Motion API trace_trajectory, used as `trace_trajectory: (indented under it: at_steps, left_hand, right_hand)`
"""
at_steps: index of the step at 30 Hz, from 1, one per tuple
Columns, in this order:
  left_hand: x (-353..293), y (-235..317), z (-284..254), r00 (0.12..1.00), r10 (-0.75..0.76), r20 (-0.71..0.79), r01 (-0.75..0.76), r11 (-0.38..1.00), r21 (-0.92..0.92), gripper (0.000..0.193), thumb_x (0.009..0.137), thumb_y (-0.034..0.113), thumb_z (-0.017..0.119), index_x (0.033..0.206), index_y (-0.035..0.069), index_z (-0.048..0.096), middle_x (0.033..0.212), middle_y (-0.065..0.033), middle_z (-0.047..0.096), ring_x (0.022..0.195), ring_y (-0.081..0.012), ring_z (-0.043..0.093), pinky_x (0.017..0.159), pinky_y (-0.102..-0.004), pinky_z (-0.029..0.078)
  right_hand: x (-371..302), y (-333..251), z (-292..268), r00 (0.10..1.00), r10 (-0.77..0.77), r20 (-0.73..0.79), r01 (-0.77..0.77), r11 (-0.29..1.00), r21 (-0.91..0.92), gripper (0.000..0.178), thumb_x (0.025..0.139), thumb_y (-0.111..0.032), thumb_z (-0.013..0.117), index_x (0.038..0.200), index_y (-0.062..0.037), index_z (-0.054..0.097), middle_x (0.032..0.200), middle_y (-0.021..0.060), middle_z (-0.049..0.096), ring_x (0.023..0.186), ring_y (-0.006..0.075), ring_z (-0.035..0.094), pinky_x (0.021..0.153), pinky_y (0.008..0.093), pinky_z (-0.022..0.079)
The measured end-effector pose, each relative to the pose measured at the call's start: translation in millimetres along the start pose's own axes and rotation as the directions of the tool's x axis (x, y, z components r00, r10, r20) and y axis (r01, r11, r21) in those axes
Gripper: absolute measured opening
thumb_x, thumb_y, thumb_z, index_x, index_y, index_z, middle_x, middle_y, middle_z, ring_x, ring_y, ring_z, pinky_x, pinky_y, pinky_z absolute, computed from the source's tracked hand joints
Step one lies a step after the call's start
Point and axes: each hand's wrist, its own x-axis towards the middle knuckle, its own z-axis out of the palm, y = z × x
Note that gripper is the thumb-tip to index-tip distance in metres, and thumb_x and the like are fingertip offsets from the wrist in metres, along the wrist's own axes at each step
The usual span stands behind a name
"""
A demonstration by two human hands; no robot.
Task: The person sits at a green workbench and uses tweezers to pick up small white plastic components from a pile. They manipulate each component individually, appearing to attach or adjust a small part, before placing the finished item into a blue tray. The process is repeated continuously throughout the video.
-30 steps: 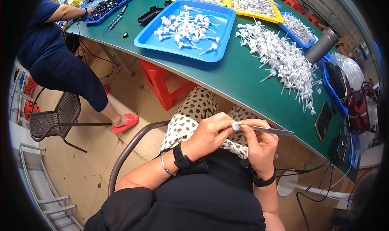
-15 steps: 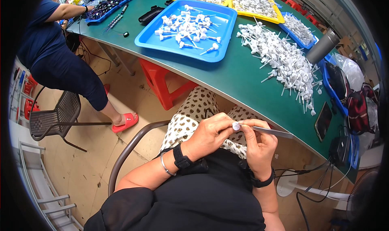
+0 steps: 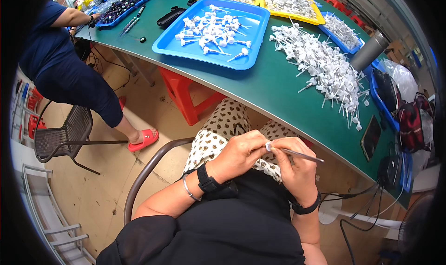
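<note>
Above my lap, my left hand (image 3: 239, 154) is closed in a pinch on a small white plastic piece (image 3: 268, 146). My right hand (image 3: 297, 169) is closed round a thin grey metal tool (image 3: 305, 156), whose bare end sticks out to the right. The tool's working end is hidden by my fingers, so I cannot tell its exact kind. Both hands' fingertips meet at the white piece. Ahead on the table is a blue tray (image 3: 254, 25) with several white, thin-stemmed plastic parts (image 3: 218, 30). Right of it lies a large loose heap of similar white parts (image 3: 323, 65).
Yellow trays (image 3: 319, 19) of white parts stand behind on the green table (image 3: 260, 86). A grey cylinder (image 3: 369, 51), a phone (image 3: 370, 137) and cables are at right. A red stool (image 3: 186, 97) stands underneath. Another person (image 3: 69, 79) works at far left.
My right hand has turned, and the metal tool now tilts more downward to the right and looks narrower. The white piece has turned slightly; my left hand stays nearly still.
</note>
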Motion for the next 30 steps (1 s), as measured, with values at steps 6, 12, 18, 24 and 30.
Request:
trace_trajectory:
  at_steps: [6, 12, 18, 24, 30]
  left_hand:
    - [5.6, 7.0, -5.8, 0.997, -0.038, -0.064, 0.039, 0.999, 0.009, 0.016, 0.091, 0.002, 0.075, 0.107, 0.000, 0.075, 0.094, -0.0100, 0.071, 0.077, -0.0193, 0.068, 0.067, -0.0301, 0.054]
    - [4.0, 9.1, -5.2, 0.997, -0.044, -0.070, 0.045, 0.999, 0.018, 0.015, 0.091, 0.003, 0.075, 0.106, 0.000, 0.075, 0.092, -0.0098, 0.071, 0.078, -0.0198, 0.068, 0.067, -0.0304, 0.054]
    - [3.8, 7.4, -3.5, 0.996, -0.020, -0.082, 0.023, 0.999, 0.030, 0.014, 0.091, 0.003, 0.075, 0.105, 0.000, 0.074, 0.092, -0.0103, 0.071, 0.078, -0.0211, 0.069, 0.067, -0.0311, 0.055]
    - [4.0, 8.4, -3.6, 0.996, -0.027, -0.082, 0.030, 0.999, 0.030, 0.013, 0.091, 0.003, 0.075, 0.104, 0.000, 0.074, 0.092, -0.0107, 0.071, 0.078, -0.0219, 0.069, 0.067, -0.0315, 0.055]
    - [3.7, 9.1, -3.1, 0.996, -0.037, -0.077, 0.042, 0.998, 0.057, 0.013, 0.091, 0.004, 0.075, 0.104, 0.000, 0.074, 0.092, -0.0104, 0.071, 0.079, -0.0225, 0.069, 0.068, -0.0323, 0.055]
  right_hand:
    - [-8.9, 4.3, 17.4, 0.945, 0.292, -0.146, -0.176, 0.834, 0.523, 0.012, 0.096, 0.002, 0.070, 0.107, 0.0037, 0.070, 0.102, 0.0114, 0.073, 0.088, 0.0154, 0.070, 0.075, 0.0274, 0.057]
    - [-10.7, 6.6, 16.9, 0.964, 0.229, -0.137, -0.158, 0.903, 0.400, 0.011, 0.096, 0.003, 0.070, 0.106, 0.0043, 0.070, 0.102, 0.0118, 0.072, 0.087, 0.0149, 0.069, 0.074, 0.0265, 0.057]
    - [-10.1, 7.3, 16.1, 0.966, 0.224, -0.130, -0.164, 0.916, 0.365, 0.009, 0.095, 0.003, 0.070, 0.105, 0.0046, 0.071, 0.100, 0.0113, 0.073, 0.083, 0.0142, 0.069, 0.072, 0.0258, 0.057]
    - [-10.4, 9.2, 19.3, 0.963, 0.214, -0.165, -0.139, 0.917, 0.374, 0.010, 0.095, 0.003, 0.070, 0.105, 0.0049, 0.071, 0.099, 0.0103, 0.073, 0.082, 0.0138, 0.069, 0.071, 0.0255, 0.056]
    - [-9.7, 4.7, 17.6, 0.941, 0.303, -0.150, -0.223, 0.890, 0.397, 0.008, 0.097, 0.003, 0.069, 0.103, 0.0052, 0.071, 0.096, 0.0101, 0.073, 0.081, 0.0140, 0.069, 0.070, 0.0253, 0.055]
